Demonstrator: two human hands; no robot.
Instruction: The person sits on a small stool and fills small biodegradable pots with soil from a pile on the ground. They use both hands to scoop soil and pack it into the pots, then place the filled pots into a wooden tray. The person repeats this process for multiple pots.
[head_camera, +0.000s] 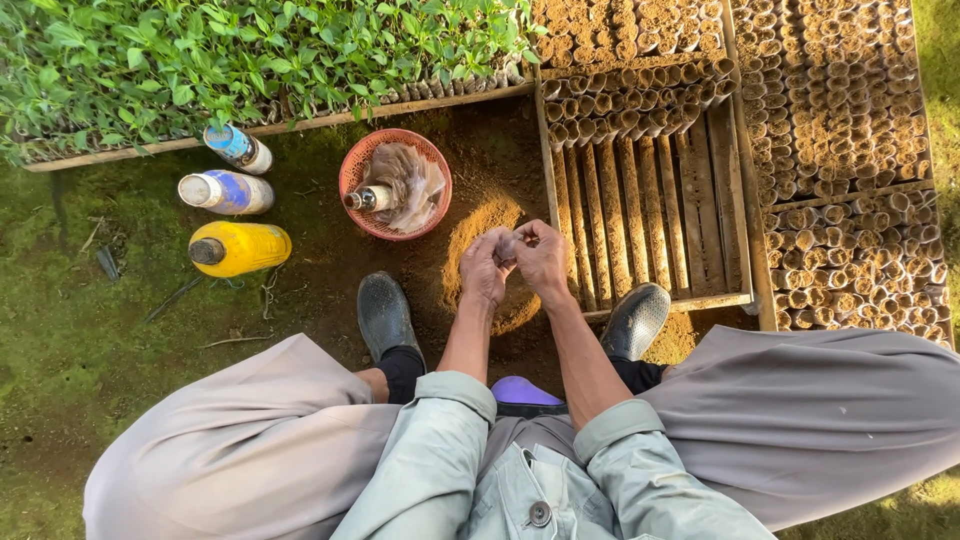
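Upper left of the frame holds a bed of green seedlings (230, 60) behind a wooden plank. Below it, on mossy ground, lie three bottles: a blue-labelled one (238, 148), a white and blue one (226, 192) and a yellow one (240, 249). At upper centre sits a red basket (352, 175) with a crumpled plastic bag (408, 185) and a small bottle (367, 199). Right of it a slatted wooden tray (650, 215) lies beside rows of soil-filled pots (840, 110).
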